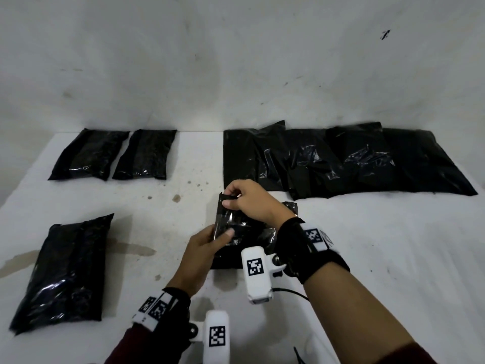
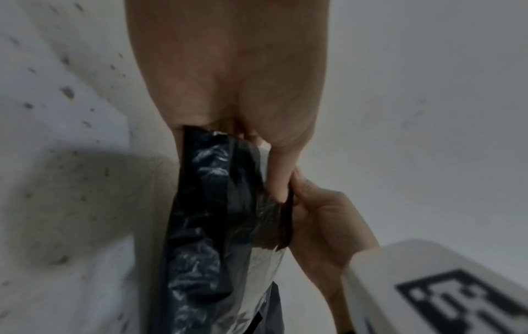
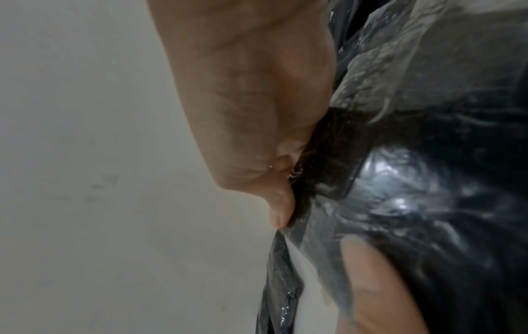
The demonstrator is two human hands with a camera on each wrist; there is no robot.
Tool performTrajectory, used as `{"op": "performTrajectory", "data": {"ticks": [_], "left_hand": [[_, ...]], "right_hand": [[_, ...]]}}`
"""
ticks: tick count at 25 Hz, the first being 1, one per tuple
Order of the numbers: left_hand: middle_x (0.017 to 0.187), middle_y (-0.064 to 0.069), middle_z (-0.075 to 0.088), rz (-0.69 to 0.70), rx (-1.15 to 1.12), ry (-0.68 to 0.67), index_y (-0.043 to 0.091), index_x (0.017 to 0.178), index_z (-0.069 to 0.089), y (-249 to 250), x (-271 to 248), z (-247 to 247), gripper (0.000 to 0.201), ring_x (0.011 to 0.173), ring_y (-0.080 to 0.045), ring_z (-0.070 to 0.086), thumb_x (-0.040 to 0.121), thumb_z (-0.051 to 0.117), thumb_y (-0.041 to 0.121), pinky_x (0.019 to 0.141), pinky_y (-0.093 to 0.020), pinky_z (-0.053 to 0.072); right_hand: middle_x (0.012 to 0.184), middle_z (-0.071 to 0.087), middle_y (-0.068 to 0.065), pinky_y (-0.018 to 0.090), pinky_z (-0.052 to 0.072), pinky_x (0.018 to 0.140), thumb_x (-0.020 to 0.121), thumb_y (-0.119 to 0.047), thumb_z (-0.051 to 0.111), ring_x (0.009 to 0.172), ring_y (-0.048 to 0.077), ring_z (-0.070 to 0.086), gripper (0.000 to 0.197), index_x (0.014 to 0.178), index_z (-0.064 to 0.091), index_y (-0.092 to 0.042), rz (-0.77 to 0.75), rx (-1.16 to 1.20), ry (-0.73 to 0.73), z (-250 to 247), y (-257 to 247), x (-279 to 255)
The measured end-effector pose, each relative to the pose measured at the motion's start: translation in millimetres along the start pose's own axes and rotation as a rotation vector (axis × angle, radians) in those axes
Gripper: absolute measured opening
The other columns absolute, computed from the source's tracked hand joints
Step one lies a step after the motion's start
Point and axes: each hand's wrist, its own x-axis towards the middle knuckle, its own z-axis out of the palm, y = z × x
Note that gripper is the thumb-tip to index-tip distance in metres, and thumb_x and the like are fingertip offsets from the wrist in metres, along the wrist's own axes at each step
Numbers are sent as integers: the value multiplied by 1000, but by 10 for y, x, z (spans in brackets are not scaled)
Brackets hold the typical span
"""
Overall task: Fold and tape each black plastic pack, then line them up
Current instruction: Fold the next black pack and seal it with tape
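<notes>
Both hands are on one black plastic pack (image 1: 237, 229) near the front middle of the bench (image 1: 367, 245). The left hand (image 1: 202, 248) grips its near left edge, thumb on top and fingers curled under. The right hand (image 1: 249, 199) pinches the far end of that same raised flap between thumb and fingertips, so the left side of the pack is lifted while the rest lies on the bench. In the left wrist view the plastic looks crinkly and shiny, and both thumbs sit close together on the flap (image 2: 274, 217). What's inside the pack I can't tell, the plastic is opaque.

Two folded packs (image 1: 115, 155) lie side by side at the far left of the bench, just beside each other. Another folded pack (image 1: 63, 271) sits alone near the front left edge. A row of flat, overlapping packs (image 1: 341, 158) runs along the far right, by the wall. The bench top has brownish stains (image 1: 131, 249).
</notes>
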Motion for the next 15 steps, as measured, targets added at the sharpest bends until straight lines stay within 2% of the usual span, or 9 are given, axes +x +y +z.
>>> {"op": "performTrajectory", "data": {"ticks": [2,3,5,7,9,10,11,13,15], "left_hand": [[103,-24,68,-73,-22,19,2,104,68,-10,39,-25,21,99,-42,63,85,61,10,90,-50,50],[102,-25,68,-119,-30,43,0,104,68,-10,61,-40,22,97,-41,64,85,61,9,88,-49,51],[100,-22,69,-191,-36,97,-1,103,68,-10,113,-85,21,92,-36,67,85,61,9,80,-40,54],[95,-18,71,-184,117,154,1,98,70,12,176,-133,19,90,-33,68,84,65,13,73,-31,53],[99,-14,68,-117,612,224,2,101,68,22,224,-161,32,95,-31,64,81,69,28,74,-28,50],[108,-16,63,-71,897,297,1,109,64,28,239,-164,45,103,-32,59,80,69,36,81,-31,47],[118,-20,55,31,1053,364,0,117,58,31,250,-141,54,111,-35,51,82,66,40,90,-35,42],[131,-24,46,300,1075,365,-2,127,51,23,273,-25,60,122,-38,40,89,50,44,102,-38,32],[146,-18,34,440,1167,216,5,138,40,-68,352,138,70,137,-34,27,89,19,51,112,-37,20]], "right_hand": [[93,59,1,20,43,73,86,-13,66,79,8,55,17,101,62,-6,-11,-41,23,38,15,9],[100,59,3,22,43,79,86,-16,67,87,11,55,23,107,60,-8,-13,-77,65,58,44,15],[111,57,5,22,41,87,88,-18,63,103,16,54,30,117,57,-11,-1,-119,222,64,153,-13],[117,56,7,21,38,90,92,-15,57,111,18,50,30,121,55,-11,35,-112,382,22,311,-90],[121,55,9,23,35,96,93,-11,53,117,21,46,30,123,55,-8,79,-156,479,-16,501,-208],[123,54,10,24,33,99,93,-9,51,120,23,43,30,123,54,-6,88,-195,524,-8,583,-273],[125,54,12,24,29,103,95,-9,48,124,25,40,31,124,54,-3,80,-233,568,27,637,-336],[136,48,15,28,20,112,99,-16,37,137,29,28,37,130,48,0,9,-310,588,164,681,-410],[152,29,12,34,4,118,98,-30,15,145,27,10,55,142,35,-4,-55,-476,458,310,692,-436]]}}
